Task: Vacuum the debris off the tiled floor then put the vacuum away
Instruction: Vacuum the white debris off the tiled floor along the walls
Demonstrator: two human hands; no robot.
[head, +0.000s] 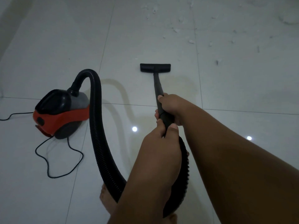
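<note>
Two hands, both busy?

Yes: the right hand [171, 109] and the left hand [161, 143] each grip the one black tube [157, 84], right ahead of left.

One vacuum [61, 113]?

One, red and black, on the tiled floor [48, 46] to the left, joined by one hose [97, 126].

Debris [191, 41]?

Many white scraps, beyond the nozzle [155, 67], apart from it.

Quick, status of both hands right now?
Left hand: closed, fingers gripping the wand near the hose end.
Right hand: closed, gripping the same wand, nearer the floor head.
</note>
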